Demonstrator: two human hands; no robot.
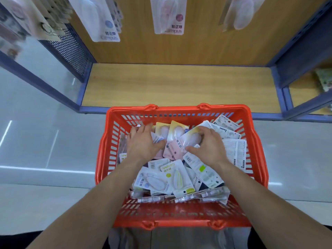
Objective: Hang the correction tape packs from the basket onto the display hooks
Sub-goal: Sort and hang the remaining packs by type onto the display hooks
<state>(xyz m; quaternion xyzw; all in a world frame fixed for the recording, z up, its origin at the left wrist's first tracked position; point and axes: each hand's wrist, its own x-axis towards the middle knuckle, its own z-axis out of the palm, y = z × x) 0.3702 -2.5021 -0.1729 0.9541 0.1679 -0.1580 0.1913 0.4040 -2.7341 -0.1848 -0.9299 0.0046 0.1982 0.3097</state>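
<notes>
Head view: in the basket (179, 109), left hand (142, 142) flat on packs (167, 177) at ten o'clock, right hand (210, 146) gripping a yellow-topped pack (190, 139) at one o'clock.

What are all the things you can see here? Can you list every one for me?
basket: one, orange-red, in front of the shelf
correction tape packs: too jumbled to count, white with pink, yellow, green and blue, piled in the basket
hanging packs: three rows, clear and white, at the top above the shelf
hanging cards: one row, pale, top left
shelf: one, light wood, behind the basket
frame: blue-grey, around the shelf
floor: grey and shiny, either side of the basket
left hand: one, resting on packs at the basket's left
right hand: one, pinching a yellow-topped pack in the middle
</notes>
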